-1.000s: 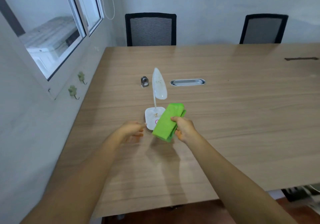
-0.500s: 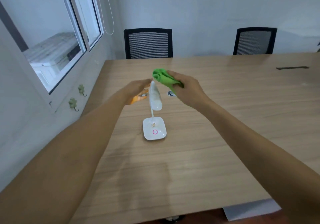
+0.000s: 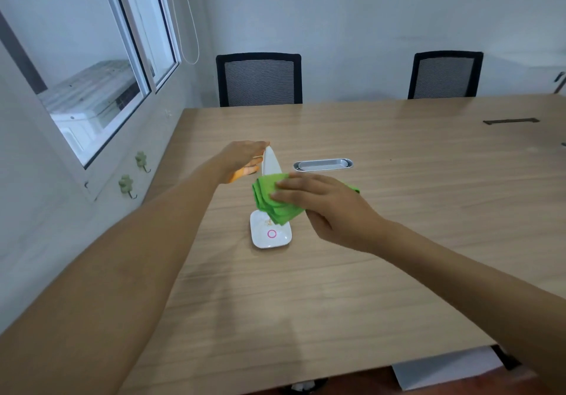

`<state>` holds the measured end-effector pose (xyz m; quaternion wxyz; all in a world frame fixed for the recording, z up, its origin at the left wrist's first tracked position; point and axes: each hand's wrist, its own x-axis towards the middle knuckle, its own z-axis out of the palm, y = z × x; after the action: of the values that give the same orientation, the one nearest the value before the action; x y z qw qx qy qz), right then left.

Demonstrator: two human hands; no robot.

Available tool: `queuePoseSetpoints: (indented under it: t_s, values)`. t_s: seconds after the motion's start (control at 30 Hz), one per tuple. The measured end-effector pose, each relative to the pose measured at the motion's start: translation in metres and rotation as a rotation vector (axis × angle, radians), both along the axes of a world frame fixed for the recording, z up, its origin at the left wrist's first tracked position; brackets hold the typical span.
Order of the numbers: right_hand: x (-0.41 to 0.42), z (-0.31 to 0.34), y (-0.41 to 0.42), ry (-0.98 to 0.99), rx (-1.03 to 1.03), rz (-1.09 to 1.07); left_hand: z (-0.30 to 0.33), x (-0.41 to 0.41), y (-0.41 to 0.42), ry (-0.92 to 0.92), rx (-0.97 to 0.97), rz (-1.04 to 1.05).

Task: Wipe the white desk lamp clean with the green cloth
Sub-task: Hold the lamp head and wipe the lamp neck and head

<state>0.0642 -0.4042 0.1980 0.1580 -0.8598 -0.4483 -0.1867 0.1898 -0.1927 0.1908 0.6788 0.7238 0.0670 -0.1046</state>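
At the centre of the frame, the white desk lamp stands on the wooden bench, its head steadied near the tip by the left hand, fingers extended flat against it. The right hand presses the folded green cloth against the lamp's lower head and neck. Brownish specks show on the base just below the cloth, so the wiping looks under way, with the base apparently yet to be cleaned.

The lamp looks like glossy white plastic, the cloth soft and matt, the counter smooth wood-grain, its grommet brushed metal.
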Motion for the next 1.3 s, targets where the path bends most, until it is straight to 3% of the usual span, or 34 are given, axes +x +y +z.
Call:
queuePoseSetpoints:
  t_s: [0.17,0.33,0.43,0.6,0.77,0.9,1.1,1.3]
  values:
    - [-0.007,0.008,-0.006,-0.132,0.101,0.01,0.0,0.001,-0.001,-0.006,-0.003,-0.004]
    - [0.037,0.021,0.011,-0.023,0.298,-0.191,0.001,0.0,-0.003,-0.008,0.018,-0.046]
    - [0.055,0.02,0.023,0.047,0.212,-0.226,0.001,0.002,-0.003,-0.007,0.021,-0.021]
    - [0.041,0.011,0.029,0.088,0.063,-0.095,-0.002,0.008,0.0,-0.046,0.027,-0.036]
    - [-0.003,-0.01,0.004,-0.188,-0.103,0.035,-0.002,0.01,-0.003,-0.007,0.049,-0.026]
    - [-0.012,-0.013,-0.005,-0.333,0.016,0.09,0.001,0.009,-0.003,0.001,0.037,-0.025]
    - [0.028,0.0,0.011,-0.158,0.183,-0.153,0.001,0.01,0.001,-0.018,0.01,-0.052]
    - [0.018,-0.017,0.021,-0.002,0.099,-0.096,0.0,0.01,-0.001,-0.045,0.118,-0.036]
